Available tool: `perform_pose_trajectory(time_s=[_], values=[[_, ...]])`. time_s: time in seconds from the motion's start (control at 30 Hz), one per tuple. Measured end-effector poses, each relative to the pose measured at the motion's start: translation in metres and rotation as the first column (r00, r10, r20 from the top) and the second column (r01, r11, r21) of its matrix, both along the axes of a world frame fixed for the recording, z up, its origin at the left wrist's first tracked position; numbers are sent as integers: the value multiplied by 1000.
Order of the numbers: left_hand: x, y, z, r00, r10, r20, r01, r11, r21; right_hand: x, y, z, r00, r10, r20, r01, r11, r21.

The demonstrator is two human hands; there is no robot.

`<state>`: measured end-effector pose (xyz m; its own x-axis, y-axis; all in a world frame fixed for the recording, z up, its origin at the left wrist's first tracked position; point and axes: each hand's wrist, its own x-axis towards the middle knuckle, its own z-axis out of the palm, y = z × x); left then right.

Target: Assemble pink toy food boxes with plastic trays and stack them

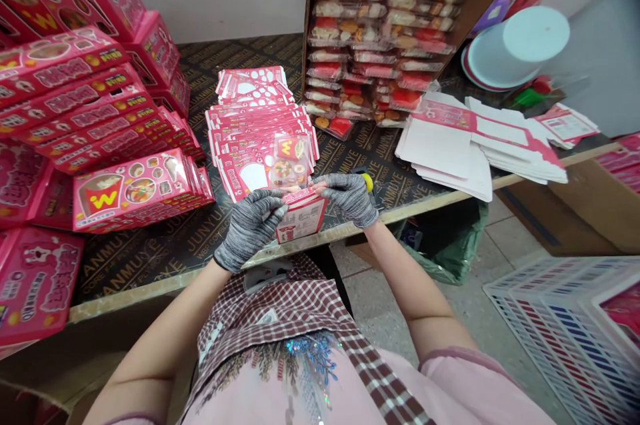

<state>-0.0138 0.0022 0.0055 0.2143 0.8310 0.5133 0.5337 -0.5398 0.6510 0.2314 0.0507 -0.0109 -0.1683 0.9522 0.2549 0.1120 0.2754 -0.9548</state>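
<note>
Between my two gloved hands stands a small pink and white printed box [301, 218] at the table's front edge. My left hand [254, 224], in a grey knit glove, pinches the box's upper left edge. My right hand [349, 197], gloved alike with bare fingertips, grips its upper right edge. Just behind the box top shows a panel with a clear window and food pictures [289, 162]; whether it belongs to this box I cannot tell. Beyond it lie overlapping flat pink cartons [260, 135]. A yellow-ended object [369, 182] lies beside my right hand.
Stacks of filled pink boxes [130, 192] rise on the left. A brown carton [306, 25] at the back holds rows of clear-wrapped packets [350, 32]. White and pink flat cartons [450, 138] lie right, near a pale blue tub [520, 45]. White plastic baskets [555, 318] stand on the floor.
</note>
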Motion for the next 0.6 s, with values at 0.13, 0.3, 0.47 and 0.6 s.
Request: perform_pose_trajectory(time_s=[0.13,0.3,0.47,0.6], values=[[-5,-8,-6,978,-24,-206,59,985,164,5,-12,-12,998,61,-4,-60,994,93],[27,0,-8,941,-62,-332,120,980,158,6,-33,-16,981,-1,194,-60,948,311],[42,7,-9,902,-110,-418,170,979,109,34,-45,-20,931,-100,351,-41,927,373],[30,10,-13,909,-117,-399,160,984,75,99,-37,-50,771,-588,247,503,799,330]])
